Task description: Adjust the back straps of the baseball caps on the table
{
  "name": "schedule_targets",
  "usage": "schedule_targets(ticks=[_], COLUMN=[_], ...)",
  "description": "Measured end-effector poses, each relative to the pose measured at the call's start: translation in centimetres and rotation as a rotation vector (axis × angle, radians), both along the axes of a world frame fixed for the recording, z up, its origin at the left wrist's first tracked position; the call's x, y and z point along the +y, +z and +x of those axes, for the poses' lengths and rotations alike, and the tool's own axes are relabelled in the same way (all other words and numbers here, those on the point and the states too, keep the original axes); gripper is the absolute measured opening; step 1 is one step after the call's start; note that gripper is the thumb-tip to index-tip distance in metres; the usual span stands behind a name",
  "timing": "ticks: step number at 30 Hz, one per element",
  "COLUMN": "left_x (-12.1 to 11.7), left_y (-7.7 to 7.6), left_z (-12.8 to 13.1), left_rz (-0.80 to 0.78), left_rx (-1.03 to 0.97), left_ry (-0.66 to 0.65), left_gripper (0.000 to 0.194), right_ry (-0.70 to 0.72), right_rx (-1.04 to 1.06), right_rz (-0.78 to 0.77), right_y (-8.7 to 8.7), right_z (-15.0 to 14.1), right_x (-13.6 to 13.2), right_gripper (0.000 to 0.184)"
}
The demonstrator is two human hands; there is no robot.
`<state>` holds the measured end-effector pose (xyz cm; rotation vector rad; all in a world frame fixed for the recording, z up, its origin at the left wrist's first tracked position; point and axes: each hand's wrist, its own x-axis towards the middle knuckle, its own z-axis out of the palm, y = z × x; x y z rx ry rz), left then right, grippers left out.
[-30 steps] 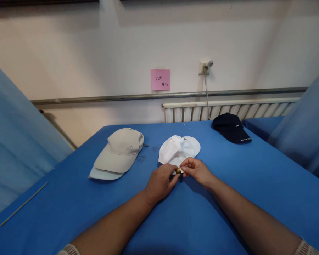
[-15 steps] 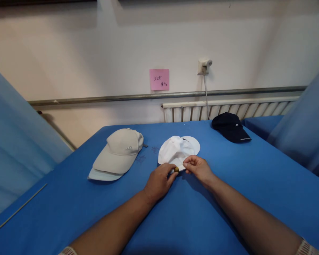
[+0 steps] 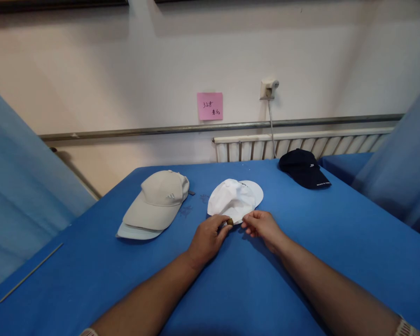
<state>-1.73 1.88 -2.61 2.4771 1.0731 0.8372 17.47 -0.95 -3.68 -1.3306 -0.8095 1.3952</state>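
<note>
A white cap [image 3: 231, 198] lies in the middle of the blue-covered table, its brim pointing away to the right and its back edge toward me. At that back edge my left hand [image 3: 210, 235] pinches the strap, with a small brass-coloured buckle [image 3: 230, 221] showing at the fingertips. My right hand [image 3: 263, 227] is closed in a pinch at the right part of the same edge, where the strap meets the cap. Its fingertips partly hide what they grip. Both hands rest low, close to the cloth.
Two stacked pale caps [image 3: 154, 205] lie to the left. A dark navy cap [image 3: 303, 169] sits at the far right. Near the left edge is a thin stick [image 3: 31, 273]. Behind the blue table [image 3: 252, 289] are a radiator [image 3: 245, 148], a metal rail [image 3: 161, 130] and a plugged-in cable [image 3: 271, 121].
My right hand has drawn away from the buckle to the right along the cap's edge. My left hand has shifted slightly left with the buckle. The other caps stay put.
</note>
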Motion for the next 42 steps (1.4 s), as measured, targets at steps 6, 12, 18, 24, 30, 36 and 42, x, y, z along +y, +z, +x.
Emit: schedule_targets(ticks=[6,12,18,24,30,36,42], left_x=[0.0,-0.1,-0.3,-0.4,-0.7,-0.7,-0.2], left_y=[0.1,0.1,0.0,0.1,0.4,0.5,-0.5], left_z=[-0.1,0.1,0.3,0.5,0.7,0.8,1.2], left_rz=[-0.009,-0.006,0.034,0.011,-0.021,-0.128,-0.376], left_rx=[-0.003,-0.006,-0.043,-0.022,-0.021,-0.122,-0.380], left_ry=[-0.013,-0.017,-0.040,-0.035,-0.028,-0.037,0.034], left_gripper=[0.016,0.017,0.018,0.017,0.018,0.020,0.018], right_ry=[0.161,-0.009,-0.018,-0.119,-0.125,-0.131,-0.123], right_rx=[0.405,0.512,0.651,0.608,0.546,0.517,0.520], right_rz=[-0.107,-0.107,-0.093,0.000,0.021,0.042,0.046], right_y=[0.2,0.4,0.3,0.0,-0.4,-0.6,-0.4], right_z=[-1.0,-2.3,-3.3,-3.1,-3.2,-3.1,-3.2], right_x=[-1.6,-2.7,-3.0,-2.3,-2.2,-2.1,-2.2], right_gripper=[0.015,0.021,0.022,0.026,0.028,0.029,0.028])
